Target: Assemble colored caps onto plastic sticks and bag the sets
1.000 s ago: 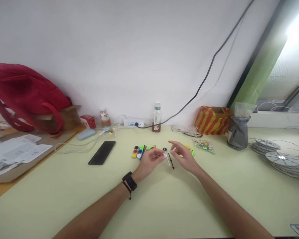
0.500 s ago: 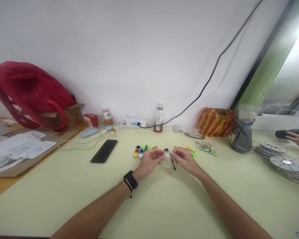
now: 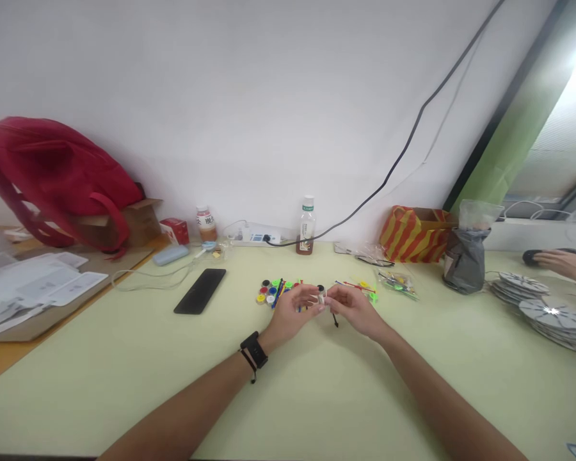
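Note:
My left hand (image 3: 297, 307) is closed in a pinch on a small white piece (image 3: 321, 298), partly covered by the fingertips. My right hand (image 3: 356, 310) meets it there, thumb and forefinger closed. From below its fingers juts a thin black stick with an arrow-shaped tip (image 3: 336, 323); the upper part is hidden. Just behind the fingertips is a black round piece (image 3: 320, 288). Beyond my left hand lie coloured round pieces (image 3: 265, 292) and sticks (image 3: 278, 293). More coloured sticks and bits (image 3: 363, 285) lie beyond my right hand.
A phone (image 3: 200, 291) lies at left, a bottle (image 3: 306, 225) by the wall. At right are a small bag of parts (image 3: 397, 283), a striped bag (image 3: 415, 235), a grey bag (image 3: 464, 259) and stacked discs (image 3: 554, 315). Another person's hand (image 3: 569, 264) reaches in at far right.
My two hands have come together at the fingertips around the white piece. Less of the black stick shows under my right hand. The other person's hand has shifted left.

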The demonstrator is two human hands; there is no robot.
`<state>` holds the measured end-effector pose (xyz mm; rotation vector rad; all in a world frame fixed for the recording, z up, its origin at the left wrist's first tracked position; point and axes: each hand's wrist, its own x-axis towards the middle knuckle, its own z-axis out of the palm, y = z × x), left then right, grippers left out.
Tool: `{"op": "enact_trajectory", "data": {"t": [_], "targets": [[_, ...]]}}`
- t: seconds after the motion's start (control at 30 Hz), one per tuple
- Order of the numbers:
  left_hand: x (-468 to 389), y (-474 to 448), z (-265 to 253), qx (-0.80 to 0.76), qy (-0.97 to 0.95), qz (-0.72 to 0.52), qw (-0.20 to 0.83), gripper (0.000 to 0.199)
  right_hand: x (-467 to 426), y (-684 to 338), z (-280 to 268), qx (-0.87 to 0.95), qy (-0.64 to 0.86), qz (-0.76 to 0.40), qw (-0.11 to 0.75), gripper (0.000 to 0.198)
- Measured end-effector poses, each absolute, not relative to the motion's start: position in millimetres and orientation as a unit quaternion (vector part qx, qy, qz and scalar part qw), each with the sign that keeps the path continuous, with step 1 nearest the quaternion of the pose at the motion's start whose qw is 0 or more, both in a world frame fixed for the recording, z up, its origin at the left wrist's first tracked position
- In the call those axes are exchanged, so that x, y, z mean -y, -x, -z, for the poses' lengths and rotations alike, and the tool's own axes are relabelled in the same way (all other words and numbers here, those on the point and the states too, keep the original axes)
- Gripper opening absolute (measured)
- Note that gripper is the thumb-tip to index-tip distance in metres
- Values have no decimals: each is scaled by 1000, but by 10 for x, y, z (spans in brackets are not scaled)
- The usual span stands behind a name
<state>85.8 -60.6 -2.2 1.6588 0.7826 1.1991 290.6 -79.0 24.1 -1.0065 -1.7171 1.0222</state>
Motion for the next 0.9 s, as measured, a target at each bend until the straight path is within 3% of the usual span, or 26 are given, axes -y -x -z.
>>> {"op": "enact_trajectory", "data": {"t": [0.2,0.3,0.37,0.47,0.53,0.77,0.9], "targets": [[601,-859,37,-356,-698,-489,382,26,750,-3184,-344,700,502,-63,504,22],[610,-863,48,-359,-712,-481,364,22,732,-3278,-340,680,512,18,525,16],[623,-869,46,-363,-720,-474,354,21,710,-3297,-278,698,536,13,474,13],[642,-876,30,-368,-723,-473,342,22,663,-3292,-123,750,588,-51,299,17],[649,-876,15,-368,-724,-474,341,23,633,-3292,-28,756,607,-79,231,21],[646,-874,-2,-369,-721,-478,339,19,657,-3348,-80,752,620,-66,215,9],[633,-879,40,-373,-724,-474,333,18,730,-3282,-206,814,525,-90,230,21]]}}
